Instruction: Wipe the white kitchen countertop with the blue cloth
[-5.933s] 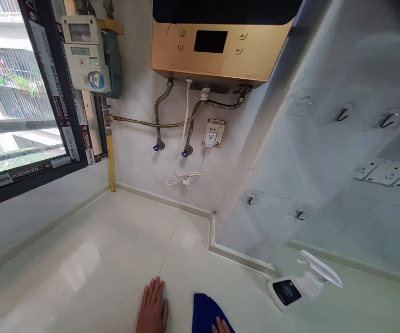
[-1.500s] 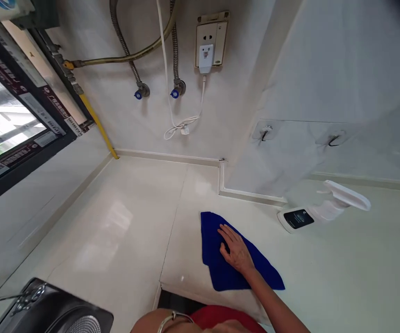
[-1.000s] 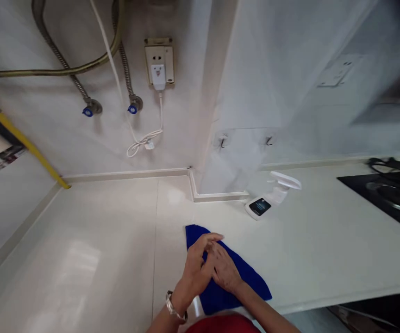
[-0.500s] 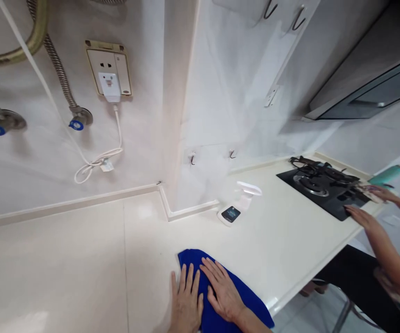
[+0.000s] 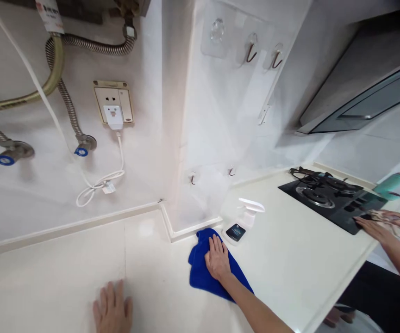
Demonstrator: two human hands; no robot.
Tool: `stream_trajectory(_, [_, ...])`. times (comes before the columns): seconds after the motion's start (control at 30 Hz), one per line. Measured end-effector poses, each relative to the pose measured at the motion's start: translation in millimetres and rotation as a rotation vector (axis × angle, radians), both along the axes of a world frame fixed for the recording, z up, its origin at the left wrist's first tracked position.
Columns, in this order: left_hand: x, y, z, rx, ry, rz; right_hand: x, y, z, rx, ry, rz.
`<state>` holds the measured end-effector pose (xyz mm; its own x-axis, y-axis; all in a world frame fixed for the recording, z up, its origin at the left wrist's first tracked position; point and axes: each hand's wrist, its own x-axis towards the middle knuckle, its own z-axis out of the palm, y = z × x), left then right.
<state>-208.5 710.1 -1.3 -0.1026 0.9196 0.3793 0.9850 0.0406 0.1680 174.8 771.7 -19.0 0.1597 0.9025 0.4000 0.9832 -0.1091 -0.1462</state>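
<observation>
My right hand (image 5: 216, 259) lies flat, palm down, on a blue cloth (image 5: 200, 270) spread on the cream countertop (image 5: 290, 259), close to the corner of the wall column. A white spray bottle (image 5: 242, 223) lies on its side just right of the cloth, apart from my fingers. My left hand (image 5: 112, 310) rests flat on the bare counter at the lower left, fingers spread, holding nothing.
A black gas hob (image 5: 328, 196) sits at the far right of the counter, where another person's hands (image 5: 382, 224) press a rag on its edge. A wall socket with a white plug (image 5: 114, 108), hoses and blue valves (image 5: 81, 151) are on the back wall.
My right hand has slid the blue cloth forward toward the wall column and the spray bottle. My left hand has left the cloth and now rests on the counter to the left.
</observation>
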Motion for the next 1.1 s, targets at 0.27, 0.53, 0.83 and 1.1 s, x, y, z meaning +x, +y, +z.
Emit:
stream_trajectory(0.27, [-9.4, -19.6, 20.1, -0.023, -0.015, -0.025, -12.3, 8.8, 5.9, -0.013, 0.032, 0.013])
stream_trajectory(0.53, [-5.7, -18.5, 21.0, -0.007, 0.042, 0.012, -74.5, -85.7, 20.3, -0.169, 0.004, 0.427])
stream_trajectory(0.83, [-4.4, -22.4, 18.8, 0.036, 0.081, 0.01, -144.8, -129.0, 38.2, -0.376, 0.122, 0.675])
stream_trajectory(1.1, [-3.9, -20.3, 17.1, -0.024, 0.065, 0.037, -138.0, -81.6, 38.6, -0.231, 0.074, 0.636])
